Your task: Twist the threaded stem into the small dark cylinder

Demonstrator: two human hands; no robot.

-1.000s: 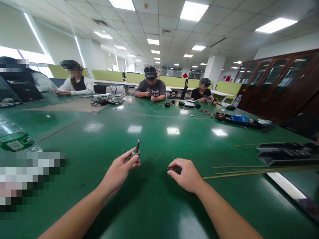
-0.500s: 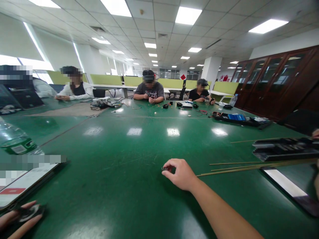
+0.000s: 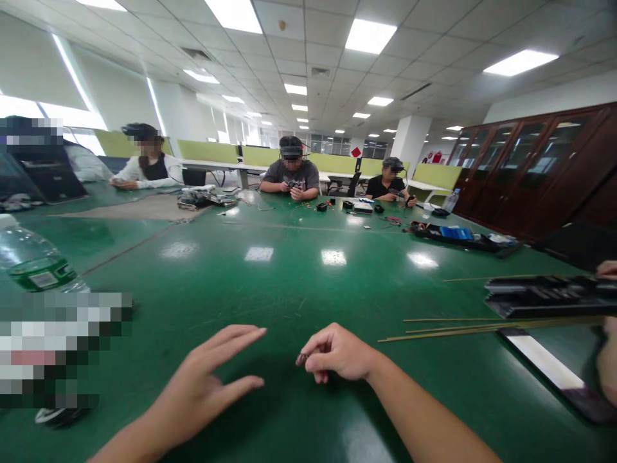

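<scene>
Pinched in the fingertips of my right hand (image 3: pixel 340 352) is a small dark piece (image 3: pixel 301 359), too small to name; it is held just above the green table (image 3: pixel 270 283). My left hand (image 3: pixel 207 379) is open, thumb and fingers spread, a short gap to the left of that piece and touching nothing. A dark round object with a whitish ring (image 3: pixel 58 417) lies at the lower left, beside a flat, partly blurred-out panel (image 3: pixel 72 328).
A water bottle (image 3: pixel 43 263) stands at the left. On the right are thin brown rods (image 3: pixel 448 326), a black channel-like part (image 3: pixel 540 292) and a dark-framed white strip (image 3: pixel 547 360), with another person's hand (image 3: pixel 606 270) there. Several people sit across the table among tools.
My left hand has let go of the round object and moved right, opening towards my right hand. My right hand has come slightly nearer and turned its fingers down, keeping the small piece.
</scene>
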